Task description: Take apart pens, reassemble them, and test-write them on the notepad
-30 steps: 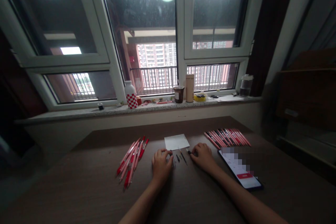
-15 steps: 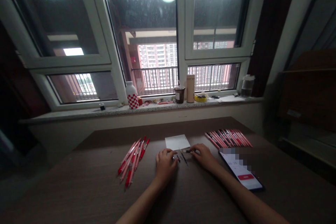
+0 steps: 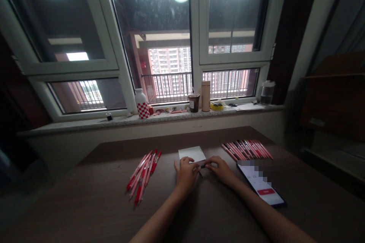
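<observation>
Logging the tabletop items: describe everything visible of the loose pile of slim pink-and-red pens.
The loose pile of slim pink-and-red pens lies on the dark brown wood-look table, left of the left hand. Barrels look plastic, mostly pink, with red sections and some shiny stretches. The pens overlap, slanting roughly the same way, their ends uneven. No hand touches them; the exact count is unclear.
</observation>
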`<act>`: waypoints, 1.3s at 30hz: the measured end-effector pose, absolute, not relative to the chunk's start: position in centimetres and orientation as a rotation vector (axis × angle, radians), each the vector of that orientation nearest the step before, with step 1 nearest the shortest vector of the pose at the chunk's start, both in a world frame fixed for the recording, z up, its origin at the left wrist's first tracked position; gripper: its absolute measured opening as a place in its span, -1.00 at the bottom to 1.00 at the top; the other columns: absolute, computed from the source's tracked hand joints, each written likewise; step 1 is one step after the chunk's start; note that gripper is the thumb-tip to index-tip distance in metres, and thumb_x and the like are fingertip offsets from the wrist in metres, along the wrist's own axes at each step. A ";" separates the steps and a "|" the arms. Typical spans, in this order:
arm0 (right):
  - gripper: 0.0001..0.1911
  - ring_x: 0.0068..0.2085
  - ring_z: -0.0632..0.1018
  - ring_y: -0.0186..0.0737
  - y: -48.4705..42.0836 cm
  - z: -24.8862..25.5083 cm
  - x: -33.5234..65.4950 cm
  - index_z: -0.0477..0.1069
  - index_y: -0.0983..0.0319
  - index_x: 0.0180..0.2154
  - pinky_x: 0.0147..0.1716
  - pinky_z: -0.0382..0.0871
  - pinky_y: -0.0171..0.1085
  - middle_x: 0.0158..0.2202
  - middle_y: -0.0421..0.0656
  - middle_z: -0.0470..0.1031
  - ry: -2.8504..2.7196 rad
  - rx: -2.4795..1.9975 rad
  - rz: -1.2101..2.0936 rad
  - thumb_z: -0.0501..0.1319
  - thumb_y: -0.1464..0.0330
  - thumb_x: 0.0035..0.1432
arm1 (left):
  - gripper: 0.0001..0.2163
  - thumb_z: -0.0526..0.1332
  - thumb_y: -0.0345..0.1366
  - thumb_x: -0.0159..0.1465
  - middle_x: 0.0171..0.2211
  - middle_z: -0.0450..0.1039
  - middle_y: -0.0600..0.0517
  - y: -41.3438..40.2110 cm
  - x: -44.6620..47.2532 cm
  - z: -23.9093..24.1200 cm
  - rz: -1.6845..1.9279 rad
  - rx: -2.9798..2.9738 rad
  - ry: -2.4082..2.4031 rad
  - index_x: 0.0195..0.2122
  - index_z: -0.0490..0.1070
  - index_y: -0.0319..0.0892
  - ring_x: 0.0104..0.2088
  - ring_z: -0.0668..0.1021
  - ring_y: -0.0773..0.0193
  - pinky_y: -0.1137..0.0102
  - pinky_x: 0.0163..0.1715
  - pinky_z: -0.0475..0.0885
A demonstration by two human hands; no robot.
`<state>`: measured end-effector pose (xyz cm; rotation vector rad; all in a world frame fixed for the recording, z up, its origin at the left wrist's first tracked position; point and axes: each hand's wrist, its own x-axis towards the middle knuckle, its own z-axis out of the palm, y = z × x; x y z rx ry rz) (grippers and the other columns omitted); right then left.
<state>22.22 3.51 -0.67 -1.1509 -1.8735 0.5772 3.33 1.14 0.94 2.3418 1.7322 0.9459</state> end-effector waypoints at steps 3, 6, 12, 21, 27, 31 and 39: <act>-0.79 -0.13 0.46 -0.11 3.5 -0.7 22.1 0.54 0.18 -0.31 -0.07 0.25 -0.17 -0.26 -0.13 0.55 -1.866 -1.149 0.591 0.19 0.24 0.11 | -0.91 0.22 -0.26 0.19 -0.12 0.43 0.06 1.1 3.4 0.8 0.983 2.332 1.744 -0.34 0.52 0.05 0.04 0.34 0.12 -0.22 0.16 -0.20; -0.72 -0.12 0.44 -0.11 3.5 -0.7 22.0 0.52 0.20 -0.27 -0.06 0.25 -0.19 -0.24 -0.11 0.54 -1.843 -1.168 0.559 0.14 0.18 0.15 | -0.90 0.21 -0.28 0.20 -0.11 0.43 0.05 1.0 3.1 0.8 1.041 2.305 1.773 -0.32 0.52 0.03 0.06 0.33 0.12 -0.19 0.18 -0.22; -0.58 -0.13 0.40 -0.10 3.7 -0.8 22.1 0.50 0.23 -0.31 -0.05 0.23 -0.19 -0.28 -0.10 0.49 -1.817 -1.269 0.484 0.00 0.10 0.24 | -0.89 0.20 -0.27 0.19 -0.10 0.43 0.03 0.9 2.3 1.1 1.116 2.218 1.805 -0.31 0.53 0.01 0.07 0.33 0.10 -0.17 0.19 -0.19; -0.49 -0.09 0.34 -0.11 3.7 -1.5 21.5 0.51 0.19 -0.39 0.00 0.16 -0.16 -0.28 -0.11 0.43 -1.893 -1.260 0.507 -0.08 0.06 0.29 | -0.89 0.23 -0.29 0.17 -0.11 0.44 0.04 0.5 2.4 0.9 1.152 2.245 1.755 -0.30 0.52 0.02 0.07 0.35 0.11 -0.14 0.20 -0.17; -0.44 -0.07 0.32 -0.12 4.2 -2.4 21.4 0.50 0.20 -0.44 0.01 0.15 -0.16 -0.26 -0.11 0.43 -1.909 -1.250 0.508 -0.11 0.03 0.29 | -0.88 0.23 -0.33 0.17 -0.12 0.43 0.06 0.2 2.6 0.9 1.176 2.261 1.744 -0.28 0.49 0.00 0.05 0.37 0.15 -0.11 0.21 -0.14; -0.45 -0.06 0.31 -0.12 4.3 -2.7 21.2 0.49 0.18 -0.45 0.02 0.14 -0.15 -0.24 -0.11 0.44 -1.893 -1.255 0.506 -0.10 0.05 0.30 | -0.89 0.23 -0.34 0.17 -0.14 0.44 0.06 0.1 2.7 1.0 1.161 2.266 1.744 -0.29 0.48 -0.01 0.06 0.37 0.15 -0.10 0.22 -0.16; -0.50 -0.04 0.31 -0.10 4.2 -2.5 20.8 0.45 0.19 -0.53 0.03 0.14 -0.14 -0.22 -0.12 0.45 -1.884 -1.257 0.508 -0.06 0.13 0.30 | -0.86 0.20 -0.31 0.20 -0.14 0.47 0.06 0.0 2.9 0.9 1.108 2.297 1.764 -0.25 0.50 0.03 0.08 0.34 0.11 -0.12 0.21 -0.18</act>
